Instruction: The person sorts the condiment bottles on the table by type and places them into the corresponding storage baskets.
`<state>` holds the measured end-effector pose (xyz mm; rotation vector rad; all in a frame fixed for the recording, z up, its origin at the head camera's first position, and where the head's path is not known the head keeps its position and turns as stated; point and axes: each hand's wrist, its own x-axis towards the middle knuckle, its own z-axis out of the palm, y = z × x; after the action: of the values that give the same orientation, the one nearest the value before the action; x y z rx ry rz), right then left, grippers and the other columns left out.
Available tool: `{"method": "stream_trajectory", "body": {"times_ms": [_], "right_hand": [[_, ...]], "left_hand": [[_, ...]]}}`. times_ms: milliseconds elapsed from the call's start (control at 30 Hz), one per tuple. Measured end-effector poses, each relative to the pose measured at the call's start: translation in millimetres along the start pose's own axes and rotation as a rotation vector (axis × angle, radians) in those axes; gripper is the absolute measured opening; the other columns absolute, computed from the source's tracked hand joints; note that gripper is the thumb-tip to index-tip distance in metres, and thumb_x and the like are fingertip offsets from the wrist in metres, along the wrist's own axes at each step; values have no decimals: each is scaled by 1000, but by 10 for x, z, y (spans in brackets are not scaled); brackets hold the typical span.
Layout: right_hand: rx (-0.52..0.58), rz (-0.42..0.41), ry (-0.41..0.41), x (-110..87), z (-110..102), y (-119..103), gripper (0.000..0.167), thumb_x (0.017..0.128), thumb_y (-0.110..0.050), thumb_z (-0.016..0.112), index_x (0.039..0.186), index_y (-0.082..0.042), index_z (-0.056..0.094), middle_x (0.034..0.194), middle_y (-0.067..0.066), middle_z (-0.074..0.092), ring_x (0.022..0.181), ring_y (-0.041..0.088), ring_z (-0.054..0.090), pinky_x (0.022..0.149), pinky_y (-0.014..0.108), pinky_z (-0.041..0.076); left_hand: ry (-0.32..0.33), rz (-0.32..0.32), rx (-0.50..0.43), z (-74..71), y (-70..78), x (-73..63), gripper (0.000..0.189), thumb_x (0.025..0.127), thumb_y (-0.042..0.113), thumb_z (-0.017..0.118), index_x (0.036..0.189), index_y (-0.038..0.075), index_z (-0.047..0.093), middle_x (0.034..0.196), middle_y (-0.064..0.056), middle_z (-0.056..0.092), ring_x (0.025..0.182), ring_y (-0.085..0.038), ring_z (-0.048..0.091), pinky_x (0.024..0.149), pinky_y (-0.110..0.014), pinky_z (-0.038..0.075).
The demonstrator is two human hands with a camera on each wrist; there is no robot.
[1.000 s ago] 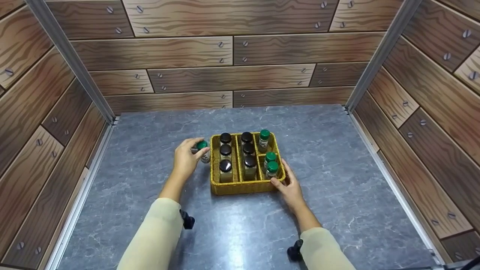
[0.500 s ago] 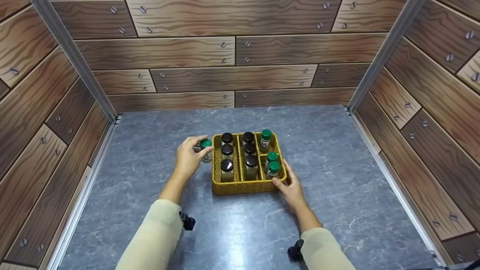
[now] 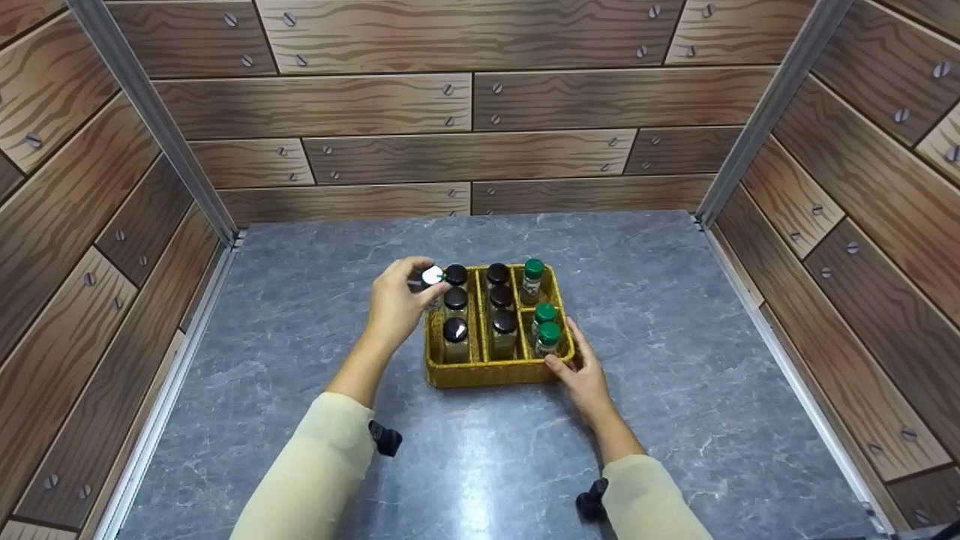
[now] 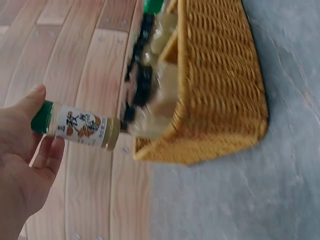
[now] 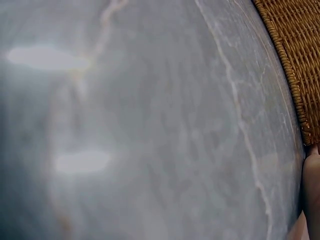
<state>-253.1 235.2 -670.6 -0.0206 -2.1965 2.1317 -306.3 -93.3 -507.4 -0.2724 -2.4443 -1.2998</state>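
Note:
My left hand (image 3: 397, 304) pinches a spice jar (image 4: 82, 126) by its green cap, with a printed label and brownish contents. That jar is raised at the left rim of a yellow-brown wicker basket (image 3: 487, 376); glare whitens its cap in the head view. Black-capped jars (image 3: 455, 328) fill the left and middle compartments in rows. On the right, one green-capped jar (image 3: 532, 279) stands in the back compartment and two green-capped jars (image 3: 548, 334) in the front one. My right hand (image 3: 586, 384) grips the basket's front right corner, thumb in front and fingers along the side.
The basket stands on a grey marbled tabletop (image 3: 315, 262). Wood-patterned walls (image 3: 480, 105) enclose the back and both sides, with metal strips (image 3: 780, 382) along the table's side edges.
My left hand has lifted the green-capped jar from beside the basket and moved it right, up to the left rim. The right hand keeps its grip on the corner.

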Motion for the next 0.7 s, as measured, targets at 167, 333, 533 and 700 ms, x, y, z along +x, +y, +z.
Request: {"method": "stream_trajectory", "body": {"times_ms": [167,333,533,700], "right_hand": [[2,6,-2,-4,-8,-2,82,104,-7,72,173,-19,30,180,14,27,162,33,34,111,5,37],[9,10,5,-5,-9,-1,82,103,-8,73,173,-18,30,180,13,27,162,32,33,111,4,37],[30,2,8,-1,-7,3,83,103,-5,73,172,-17,31,180,14,28,162,33,33,111,5,38],[18,2,5,-6,-1,-1,82,103,-6,73,172,-18,31,180,15,27,162,35,34,111,6,39]], "left_hand": [[-16,22,-16,99,187,46,43,84,24,93,121,6,78,114,-14,77,106,-29,76,94,-40,65],[-51,33,-4,223,335,104,45,83,26,93,122,9,79,118,-14,78,109,-30,74,100,-43,62],[-113,57,24,400,503,168,46,85,29,92,125,11,78,121,-11,79,112,-29,74,102,-44,61],[-160,69,26,541,603,203,47,87,29,91,128,11,76,122,-9,78,114,-26,74,100,-39,63]]}}
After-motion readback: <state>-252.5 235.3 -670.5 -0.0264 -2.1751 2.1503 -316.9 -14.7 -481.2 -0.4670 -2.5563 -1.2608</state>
